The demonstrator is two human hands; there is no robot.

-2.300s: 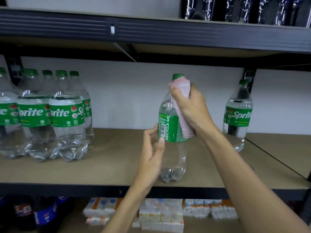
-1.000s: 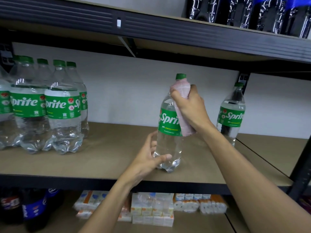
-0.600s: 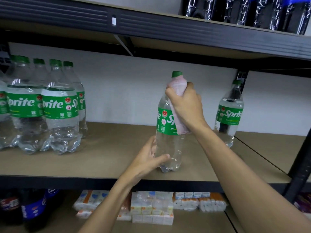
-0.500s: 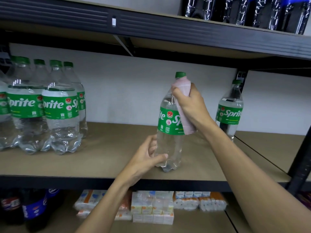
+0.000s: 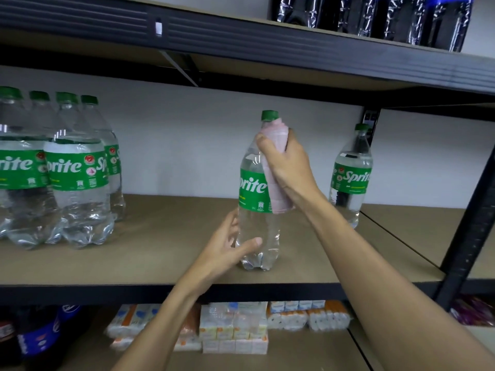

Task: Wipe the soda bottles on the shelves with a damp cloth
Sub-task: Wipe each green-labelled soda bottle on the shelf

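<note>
Beneath both hands, a brown shelf board [image 5: 160,253] with a dark front rail, stretching far out to either side of them. Above the hands, an upper shelf [image 5: 294,49], with dark wrapped bottles [image 5: 375,17] standing on it up beyond the right one. Well out past the left hand, a tight cluster of Sprite bottles [image 5: 72,170], upright, green-capped, touching one another. Below the forearms, on the lower shelf, stacked pale packs [image 5: 235,328]; farther out beyond the left forearm, dark cola bottles [image 5: 40,336]. Between the hands, the Sprite bottle [image 5: 254,231], roughly upright, base down at the shelf board, label facing the camera. Just beyond the right wrist and apart from it, a lone Sprite bottle [image 5: 351,178] standing at the back. High up, the right hand [image 5: 292,170], clamped round the neck and shoulder of the Sprite bottle, fingers wrapped over a pink cloth [image 5: 276,140] and pressing it to the plastic, the loose end trailing down under the palm past the label's edge. Low down, the left hand [image 5: 227,250], thumb across the clear front, fingers curled round the far side. Hands well apart, one high, one low. Just above the right hand, the green cap [image 5: 270,115].
</note>
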